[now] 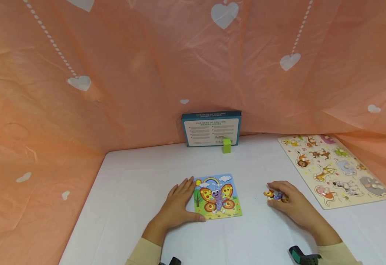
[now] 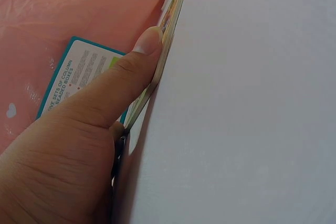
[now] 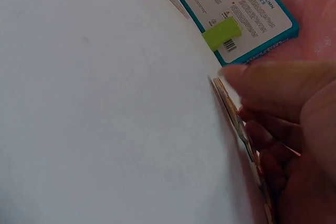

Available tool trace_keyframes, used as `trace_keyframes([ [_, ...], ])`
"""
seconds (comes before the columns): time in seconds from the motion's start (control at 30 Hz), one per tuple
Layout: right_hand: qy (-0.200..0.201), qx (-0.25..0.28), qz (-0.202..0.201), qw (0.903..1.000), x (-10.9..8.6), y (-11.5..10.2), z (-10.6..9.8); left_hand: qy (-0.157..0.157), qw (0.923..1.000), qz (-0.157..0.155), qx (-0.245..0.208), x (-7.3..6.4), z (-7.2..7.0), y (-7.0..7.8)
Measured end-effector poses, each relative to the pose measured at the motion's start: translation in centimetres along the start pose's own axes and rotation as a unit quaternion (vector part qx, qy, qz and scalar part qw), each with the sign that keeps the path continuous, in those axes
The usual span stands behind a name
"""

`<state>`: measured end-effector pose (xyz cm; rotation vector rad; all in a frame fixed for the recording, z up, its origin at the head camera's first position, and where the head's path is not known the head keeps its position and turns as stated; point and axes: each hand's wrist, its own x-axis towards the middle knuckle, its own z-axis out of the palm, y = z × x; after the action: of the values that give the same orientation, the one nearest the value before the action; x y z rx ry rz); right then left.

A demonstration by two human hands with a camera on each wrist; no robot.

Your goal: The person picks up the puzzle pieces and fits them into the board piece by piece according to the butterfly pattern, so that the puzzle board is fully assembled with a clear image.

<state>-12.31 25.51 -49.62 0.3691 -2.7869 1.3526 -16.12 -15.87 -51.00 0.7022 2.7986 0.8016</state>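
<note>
In the head view, a square butterfly puzzle board [image 1: 218,197] lies flat on the white table. My left hand [image 1: 179,204] rests at its left side, fingers stretched along the edge and thumb by the near left corner. The left wrist view shows that thumb [image 2: 128,72] touching the board's side. To the right of the board, my right hand [image 1: 294,204] holds thin puzzle pieces [image 1: 276,195] in orange, yellow and purple, low at the tabletop. Their wooden edges [image 3: 239,129] show beneath curled fingers in the right wrist view; the hand hides how many there are.
A teal and white box [image 1: 211,129] stands against the orange heart-patterned curtain [image 1: 140,73] at the back. In front of it is a small green block [image 1: 227,146]. A large animal peg puzzle [image 1: 337,171] lies at the right side of the table [image 1: 130,184].
</note>
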Motion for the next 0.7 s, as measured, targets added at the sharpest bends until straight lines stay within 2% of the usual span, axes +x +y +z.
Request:
trace_keyframes([
  [0.3, 0.021, -0.038, -0.023, 0.9988, 0.1, 0.1, 0.2, 0.000, 1.0000, -0.001, -0.001, 0.0, 0.0, 0.0],
  [0.4, 0.027, -0.043, -0.018, 0.9986, 0.2, -0.1, 0.4, 0.001, 1.0000, -0.001, -0.003, 0.0, 0.0, -0.1],
  [0.53, 0.032, -0.044, 0.009, 0.9985, 0.2, -0.6, 0.7, 0.002, 1.0000, -0.001, -0.005, 0.0, 0.0, -0.1],
  [0.7, 0.076, -0.045, 0.005, 0.9961, 0.1, -1.0, 1.1, 0.001, 1.0000, -0.001, 0.000, 0.0, 0.1, -0.1],
])
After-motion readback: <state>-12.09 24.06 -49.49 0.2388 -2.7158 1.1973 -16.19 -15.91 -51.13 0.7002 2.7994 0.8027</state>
